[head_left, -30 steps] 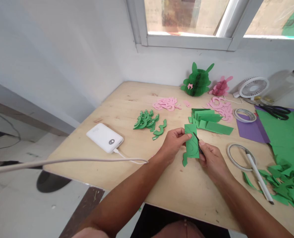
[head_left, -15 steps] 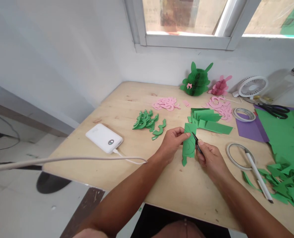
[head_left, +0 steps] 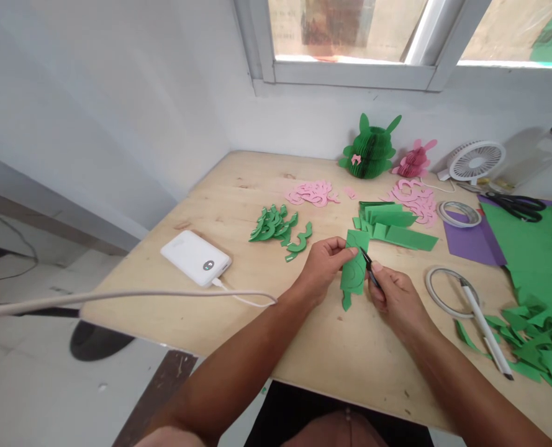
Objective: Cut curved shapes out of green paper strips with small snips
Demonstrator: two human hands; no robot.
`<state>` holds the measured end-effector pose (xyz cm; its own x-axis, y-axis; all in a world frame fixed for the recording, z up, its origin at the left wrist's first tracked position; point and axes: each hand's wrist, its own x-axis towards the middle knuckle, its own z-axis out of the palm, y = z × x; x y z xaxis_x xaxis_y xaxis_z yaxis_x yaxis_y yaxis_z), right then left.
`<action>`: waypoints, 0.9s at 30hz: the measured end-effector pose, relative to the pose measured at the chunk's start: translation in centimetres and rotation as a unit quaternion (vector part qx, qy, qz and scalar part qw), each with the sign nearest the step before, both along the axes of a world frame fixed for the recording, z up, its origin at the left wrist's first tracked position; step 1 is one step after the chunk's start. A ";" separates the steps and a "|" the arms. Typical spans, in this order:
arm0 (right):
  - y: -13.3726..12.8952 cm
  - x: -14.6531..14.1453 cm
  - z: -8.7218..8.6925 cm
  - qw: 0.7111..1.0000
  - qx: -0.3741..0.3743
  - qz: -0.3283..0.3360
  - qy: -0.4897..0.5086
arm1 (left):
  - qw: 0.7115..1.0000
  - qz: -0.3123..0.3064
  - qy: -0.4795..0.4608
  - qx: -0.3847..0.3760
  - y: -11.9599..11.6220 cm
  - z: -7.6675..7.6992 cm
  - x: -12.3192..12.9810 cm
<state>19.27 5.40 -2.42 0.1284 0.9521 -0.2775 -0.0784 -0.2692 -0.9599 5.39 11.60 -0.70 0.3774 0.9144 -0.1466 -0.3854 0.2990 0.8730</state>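
Note:
Between its thumb and fingers my left hand (head_left: 325,266) pinches a strip of green paper (head_left: 354,273) with curved outlines drawn on it. A partly cut, pointed piece hangs from the strip's lower end. My right hand (head_left: 394,292) is closed on a small dark cutting tool, apparently scissors (head_left: 369,266), whose tips touch the strip's right edge. The handles are mostly hidden by the fingers. Left of my left hand lie cut green curved pieces (head_left: 272,225) in a pile, with a few loose beside it. Folded green paper strips (head_left: 387,223) lie just beyond my hands.
Pink cutouts (head_left: 313,194) lie farther back, near a green paper figure (head_left: 371,155). A white power bank (head_left: 195,257) with a cable sits left. To the right are a tape roll (head_left: 459,214), black scissors (head_left: 518,206), a white pen (head_left: 487,332) and green scraps (head_left: 541,341).
The lower end of the green strip has swung slightly left. Both hands keep nearly the same place and grip.

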 end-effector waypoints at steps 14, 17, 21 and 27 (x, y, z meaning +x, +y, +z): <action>0.0 -0.1 0.2 1.000 -0.005 0.002 0.017 | 1.000 -0.010 0.012 0.001 0.2 0.2 -0.2; 0.0 -0.2 0.2 1.000 -0.011 0.003 0.022 | 1.000 -0.009 0.013 0.001 0.3 0.1 -0.2; 0.0 -0.2 0.3 1.000 -0.012 0.001 0.024 | 1.000 -0.012 0.012 -0.001 0.3 0.1 -0.2; 0.0 -0.2 0.1 1.000 -0.012 0.010 0.021 | 1.000 -0.010 0.011 0.002 0.3 0.1 -0.2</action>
<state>19.11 5.37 -2.29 0.0964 0.9475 -0.3050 -0.1127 -0.2941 -0.9491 5.17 11.87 -0.58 0.3931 0.9069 -0.1516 -0.3593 0.3033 0.8826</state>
